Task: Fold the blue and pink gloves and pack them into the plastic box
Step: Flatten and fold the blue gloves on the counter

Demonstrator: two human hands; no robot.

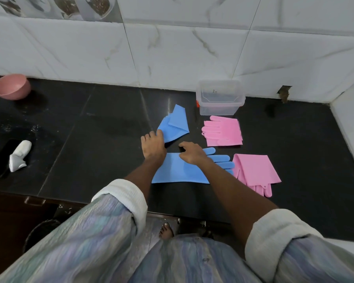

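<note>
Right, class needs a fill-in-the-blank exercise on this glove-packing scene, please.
1. The plastic box holds ____ gloves.
2. The left hand touches a folded glove coloured ____.
3. The right hand rests on the flat ____ glove.
4. The bowl at the far left is ____.

Missing words: no; blue; blue; pink

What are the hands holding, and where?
The left hand pinches the folded blue glove at its lower corner. The right hand only presses on the flat blue glove's top edge.
</note>
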